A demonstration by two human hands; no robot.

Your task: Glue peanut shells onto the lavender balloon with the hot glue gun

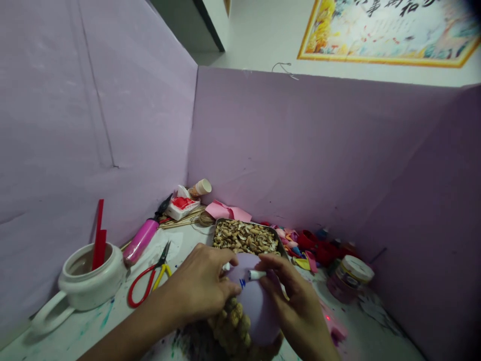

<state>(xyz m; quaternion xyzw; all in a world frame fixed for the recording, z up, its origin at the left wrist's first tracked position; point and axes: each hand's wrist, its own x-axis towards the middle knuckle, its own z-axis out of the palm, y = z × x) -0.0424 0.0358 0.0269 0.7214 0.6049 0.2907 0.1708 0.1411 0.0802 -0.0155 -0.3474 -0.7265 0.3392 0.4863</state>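
A lilac balloon (259,311) sits in front of me, with short blue marks on its upper surface. My right hand (291,296) pinches a white marker (257,275), its tip end pointing left beside the marks. My left hand (205,283) is closed at the balloon's left side, with a small white piece (226,267) between its fingers; I cannot tell if that is a cap. Rough tan lumps like nutshells (235,318) cover the lower left of the balloon. Behind it stands a metal tray (282,249) filled with shell pieces.
Red-and-yellow-handled scissors (150,281) lie left, beside a white handled pot (88,288) holding red strips. A pink pump bottle (141,242), tissue pack (182,206) and paper cups (201,187) line the left wall. Balloons (287,238) and a lidded jar (349,278) stand right.
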